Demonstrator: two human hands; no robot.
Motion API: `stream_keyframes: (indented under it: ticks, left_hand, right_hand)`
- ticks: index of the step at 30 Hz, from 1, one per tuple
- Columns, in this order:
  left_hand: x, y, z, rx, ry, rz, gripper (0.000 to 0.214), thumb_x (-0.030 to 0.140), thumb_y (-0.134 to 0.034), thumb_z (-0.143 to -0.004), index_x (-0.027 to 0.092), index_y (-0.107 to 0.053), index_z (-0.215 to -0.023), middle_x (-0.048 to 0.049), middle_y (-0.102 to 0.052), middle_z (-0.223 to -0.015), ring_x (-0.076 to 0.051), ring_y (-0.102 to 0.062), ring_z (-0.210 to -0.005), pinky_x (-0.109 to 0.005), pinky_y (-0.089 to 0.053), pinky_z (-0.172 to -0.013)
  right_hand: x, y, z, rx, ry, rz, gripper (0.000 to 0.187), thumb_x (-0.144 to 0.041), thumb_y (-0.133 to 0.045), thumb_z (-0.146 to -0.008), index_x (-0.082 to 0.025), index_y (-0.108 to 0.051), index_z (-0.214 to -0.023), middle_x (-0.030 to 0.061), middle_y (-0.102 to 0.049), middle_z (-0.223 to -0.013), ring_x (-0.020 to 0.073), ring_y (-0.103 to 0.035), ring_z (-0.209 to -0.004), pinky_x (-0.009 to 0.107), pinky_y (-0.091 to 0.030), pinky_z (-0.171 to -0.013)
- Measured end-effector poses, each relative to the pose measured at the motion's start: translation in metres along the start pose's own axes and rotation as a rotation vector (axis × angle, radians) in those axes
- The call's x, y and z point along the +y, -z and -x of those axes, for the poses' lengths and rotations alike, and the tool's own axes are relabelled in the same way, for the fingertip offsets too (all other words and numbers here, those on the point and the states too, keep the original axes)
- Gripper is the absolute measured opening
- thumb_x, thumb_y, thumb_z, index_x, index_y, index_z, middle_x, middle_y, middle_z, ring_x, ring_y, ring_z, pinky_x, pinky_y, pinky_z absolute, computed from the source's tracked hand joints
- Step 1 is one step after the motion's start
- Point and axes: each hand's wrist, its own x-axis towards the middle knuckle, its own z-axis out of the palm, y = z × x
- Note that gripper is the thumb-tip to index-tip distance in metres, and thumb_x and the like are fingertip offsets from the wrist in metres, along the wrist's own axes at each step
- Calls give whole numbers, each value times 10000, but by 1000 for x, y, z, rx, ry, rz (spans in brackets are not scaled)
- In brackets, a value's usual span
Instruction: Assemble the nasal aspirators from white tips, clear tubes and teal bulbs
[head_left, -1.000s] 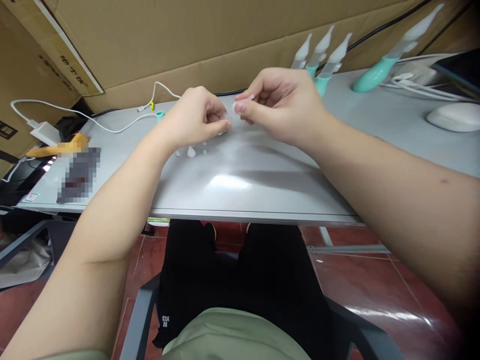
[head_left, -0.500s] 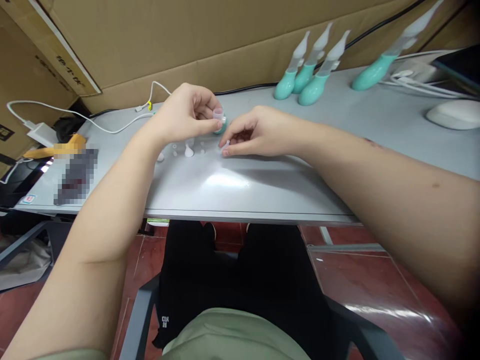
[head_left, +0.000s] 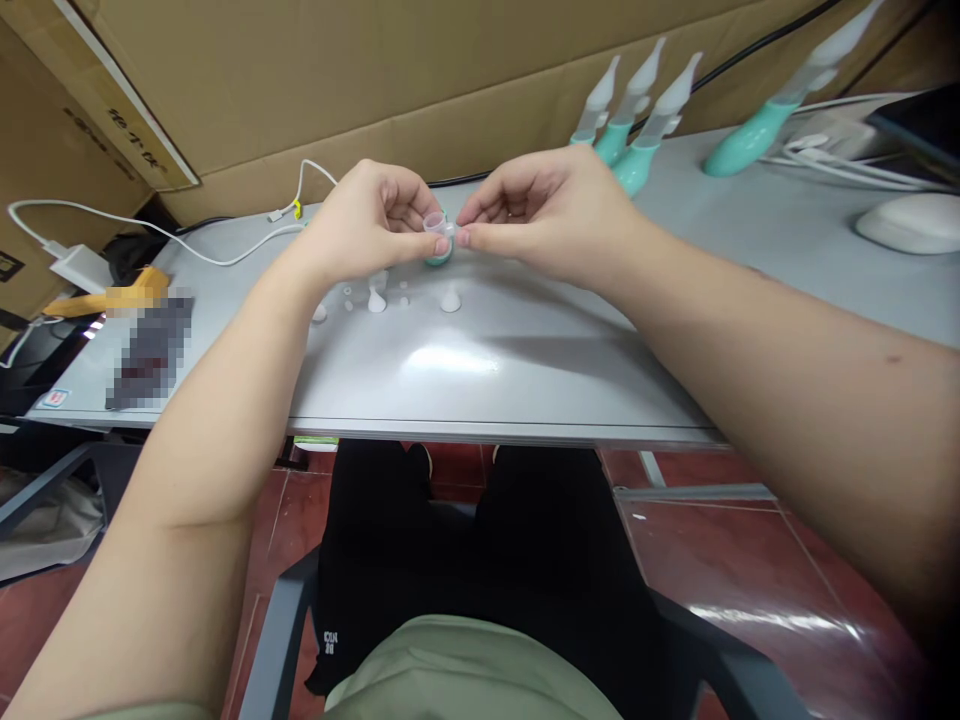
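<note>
My left hand [head_left: 375, 215] is closed around a nasal aspirator without its tip. The aspirator's clear tube [head_left: 434, 223] points up, open at the top, and part of its teal bulb [head_left: 439, 258] shows below my thumb. My right hand [head_left: 536, 205] pinches with thumb and fingertips right at the small side port [head_left: 451, 229] of the tube; anything between those fingertips is too small to make out. Below the hands, a white nozzle tip [head_left: 450, 301] stands on the table. To its left are another white tip [head_left: 376, 299], small clear rings [head_left: 404, 295] and a partly hidden white piece [head_left: 320, 313].
Several teal nasal aspirators with white tips [head_left: 636, 165] stand behind my right hand; one more [head_left: 757, 140] leans farther right. A white mouse [head_left: 907, 226], a white cable [head_left: 225, 262], a yellow tool [head_left: 146, 290] and a blurred dark object [head_left: 150, 355] lie on the grey table [head_left: 540, 400].
My right hand has risen from the tabletop beside the white tip to the aspirator's side port. The white tip now shows fully. My left hand keeps its hold.
</note>
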Motion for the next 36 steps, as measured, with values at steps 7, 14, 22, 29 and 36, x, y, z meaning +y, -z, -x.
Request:
stream_keyframes:
  ticks: [7, 14, 22, 29, 36]
  left_hand:
    - [10, -9, 2, 82, 20, -1, 307, 262, -1151, -903, 293, -848, -868, -45, -927, -931, -344, -944, -991, -475, -740, -908]
    - [16, -13, 7, 90, 35, 86, 266, 224, -1101, -927, 270, -844, -877, -59, -938, -942, -356, -949, -980, -535, -745, -968]
    - [14, -8, 10, 25, 39, 186, 387, 444, -1246, -830, 274, -906, -904, -55, -931, -978, -347, -937, -1017, -560, -774, -1040]
    - [10, -9, 8, -3, 10, 162, 247, 300, -1162, -935, 257, -920, -956, -38, -958, -1002, -313, -948, -1006, -512, -798, -1013]
    - [13, -8, 8, -57, -22, 206, 253, 354, -1150, -805, 356, -927, -923, -13, -977, -1028, -413, -958, -1135, -652, -816, -1135]
  right_hand:
    - [-6, -12, 2, 97, -49, -62, 499, -597, -1219, -897, -298, -820, -880, 71, -770, -861, 334, -716, -1025, 479, -567, -888]
    - [1, -20, 1, 94, -24, -206, 502, -575, -1171, -1035, -313, -779, -863, 10, -624, -757, 267, -641, -939, 399, -541, -866]
    - [15, -16, -5, -38, -19, -307, 543, -582, -1151, -1077, -279, -746, -880, 7, -610, -809, 226, -513, -799, 372, -439, -742]
    - [13, -6, -7, -150, -41, -172, 639, -809, -1108, -966, -327, -692, -906, 49, -660, -862, 324, -637, -882, 433, -517, -776]
    - [8, -3, -6, -212, -114, -242, 618, -658, -1172, -901, -291, -674, -911, 59, -685, -945, 311, -662, -949, 440, -543, -886]
